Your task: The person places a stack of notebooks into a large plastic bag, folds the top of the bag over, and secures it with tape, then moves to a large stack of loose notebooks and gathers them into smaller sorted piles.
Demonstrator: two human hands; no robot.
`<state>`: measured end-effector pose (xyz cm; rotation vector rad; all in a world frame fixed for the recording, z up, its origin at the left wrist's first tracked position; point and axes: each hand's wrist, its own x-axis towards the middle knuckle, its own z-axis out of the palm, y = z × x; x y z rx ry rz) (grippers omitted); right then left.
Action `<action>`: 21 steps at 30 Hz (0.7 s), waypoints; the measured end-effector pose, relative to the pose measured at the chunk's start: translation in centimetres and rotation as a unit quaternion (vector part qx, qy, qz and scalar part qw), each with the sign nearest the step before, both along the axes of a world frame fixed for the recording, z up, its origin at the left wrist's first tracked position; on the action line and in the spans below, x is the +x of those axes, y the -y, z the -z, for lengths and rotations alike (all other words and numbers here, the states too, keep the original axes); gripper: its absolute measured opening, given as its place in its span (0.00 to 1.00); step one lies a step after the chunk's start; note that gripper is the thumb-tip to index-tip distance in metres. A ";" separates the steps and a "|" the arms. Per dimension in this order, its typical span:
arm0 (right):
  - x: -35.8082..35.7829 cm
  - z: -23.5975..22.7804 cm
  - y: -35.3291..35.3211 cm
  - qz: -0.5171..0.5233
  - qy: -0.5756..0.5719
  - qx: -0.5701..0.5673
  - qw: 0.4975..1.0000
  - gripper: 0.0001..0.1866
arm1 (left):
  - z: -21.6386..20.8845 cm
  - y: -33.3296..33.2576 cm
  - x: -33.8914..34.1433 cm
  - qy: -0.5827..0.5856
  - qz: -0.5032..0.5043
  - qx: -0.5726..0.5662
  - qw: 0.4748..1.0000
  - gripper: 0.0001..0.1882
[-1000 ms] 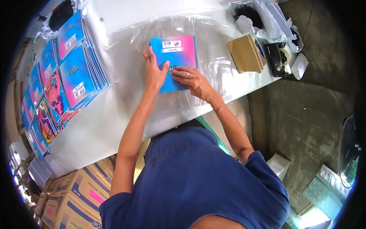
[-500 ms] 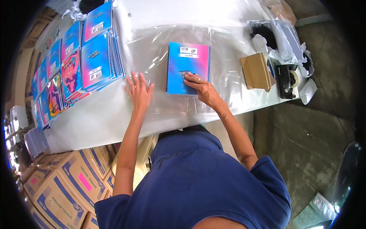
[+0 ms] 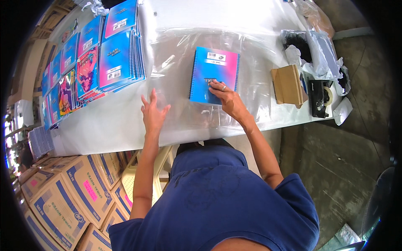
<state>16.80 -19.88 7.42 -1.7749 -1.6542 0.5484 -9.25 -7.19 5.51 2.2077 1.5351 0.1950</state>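
A blue and pink spiral notebook (image 3: 204, 69) lies on a sheet of clear plastic film (image 3: 176, 83) on the white table. Its wire binding is on the left side, and a white label shows near its far edge. My right hand (image 3: 229, 99) rests with outstretched fingers on the lower part of the cover, a ring on one finger. To the left of the notebook, my left hand (image 3: 153, 113) is apart from it over the film's near left part, holding nothing, with its fingers spread.
Stacks of spiral notebooks (image 3: 116, 58) fill the table's left side. On the right are a brown cardboard piece (image 3: 285, 85), a black tape dispenser (image 3: 320, 98) and crumpled white wrapping (image 3: 322, 54). Cartons (image 3: 58, 207) and a pale plastic chair (image 3: 144, 184) are below the table's left edge.
My left hand's fingers have curled a little and drawn closer together beside the film. My right hand stays on the notebook. The whole view has shifted slightly.
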 end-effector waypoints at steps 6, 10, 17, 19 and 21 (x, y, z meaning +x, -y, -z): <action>-0.1 -0.7 -0.4 -0.007 -0.008 0.004 1.000 0.23 | 6.2 -3.7 1.6 -0.081 0.063 0.253 0.962 0.30; 0.1 -0.7 -0.2 -0.003 -0.001 0.007 1.000 0.22 | 5.3 -3.4 2.8 -0.197 0.148 0.268 0.931 0.25; -0.1 -1.2 -0.4 0.014 -0.014 -0.031 0.999 0.16 | -1.4 -0.9 3.3 0.309 -0.093 -0.134 0.937 0.29; -0.5 -1.3 -0.7 0.032 -0.019 -0.040 0.998 0.11 | -1.3 -1.1 2.0 0.335 -0.211 -0.403 0.825 0.30; -1.3 -3.4 -2.1 0.053 -0.031 -0.097 0.993 0.12 | -1.1 -0.1 2.1 0.314 -0.023 -0.204 0.927 0.31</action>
